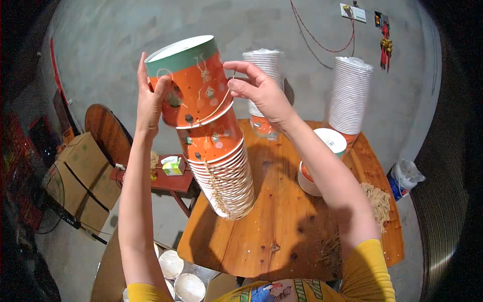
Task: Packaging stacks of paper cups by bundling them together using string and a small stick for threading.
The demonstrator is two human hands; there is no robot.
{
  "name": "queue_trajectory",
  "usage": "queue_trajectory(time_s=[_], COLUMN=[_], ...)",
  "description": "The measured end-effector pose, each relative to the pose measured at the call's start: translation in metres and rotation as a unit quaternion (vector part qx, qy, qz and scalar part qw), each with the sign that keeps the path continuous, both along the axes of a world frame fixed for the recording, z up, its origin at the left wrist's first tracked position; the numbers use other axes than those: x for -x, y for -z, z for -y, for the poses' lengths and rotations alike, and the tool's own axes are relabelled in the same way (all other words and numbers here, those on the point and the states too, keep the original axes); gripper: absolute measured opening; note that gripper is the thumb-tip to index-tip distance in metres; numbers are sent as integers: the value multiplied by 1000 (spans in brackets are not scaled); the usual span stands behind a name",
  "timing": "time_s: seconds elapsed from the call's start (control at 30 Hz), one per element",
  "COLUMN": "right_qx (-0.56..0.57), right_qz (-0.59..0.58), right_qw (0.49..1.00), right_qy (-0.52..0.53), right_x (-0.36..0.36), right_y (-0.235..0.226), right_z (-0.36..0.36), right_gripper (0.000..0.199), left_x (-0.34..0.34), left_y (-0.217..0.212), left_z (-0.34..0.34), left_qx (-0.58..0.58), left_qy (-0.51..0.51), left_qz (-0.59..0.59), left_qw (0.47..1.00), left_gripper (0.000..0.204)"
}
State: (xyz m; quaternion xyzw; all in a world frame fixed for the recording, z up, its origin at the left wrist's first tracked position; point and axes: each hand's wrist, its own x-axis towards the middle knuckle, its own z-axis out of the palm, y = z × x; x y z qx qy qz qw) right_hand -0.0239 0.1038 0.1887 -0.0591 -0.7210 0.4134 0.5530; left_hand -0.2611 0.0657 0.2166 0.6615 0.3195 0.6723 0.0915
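An orange and green paper bucket (193, 93) sits bottom-up on top of a tall stack of nested matching buckets (221, 189), which leans a little. My left hand (150, 105) grips this top bucket from its left side, thumb on the front and fingers behind. Against its right side, my right hand (260, 93) pinches a thin tan cord (220, 104) between thumb and fingertips. The cord runs down across the bucket's front toward its white rim. More cords hang in loops down the front of the lower stack.
On the wooden table (282, 241) stand two plastic-wrapped bucket stacks, one at the back (261, 65) and one back right (350, 95). A shorter stack (309, 181) and a cord pile (376, 204) are nearer. Buckets (189, 288) fill a box at lower left.
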Motion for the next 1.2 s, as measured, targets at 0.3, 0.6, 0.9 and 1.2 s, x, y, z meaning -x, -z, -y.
queue_trajectory(time_s=[0.3, 0.6, 0.9, 1.2], right_qx=[-33, -41, -56, -57], right_qz=[25, 59, 77, 96], right_qw=[999, 996, 994, 991], right_qy=[34, 53, 62, 73], right_x=[11, -1, -4, -7], right_y=[35, 60, 80, 84], right_z=[-16, -9, -7, -2], right_gripper=[35, 32, 30, 29], left_x=[13, 13, 11, 7], left_y=[41, 65, 88, 94], left_z=[-27, -34, -35, -32], left_qx=[21, 52, 90, 96], left_qy=[50, 95, 102, 115], left_qz=[31, 23, 31, 38], left_qw=[998, 994, 990, 988], left_gripper=[113, 117, 114, 116])
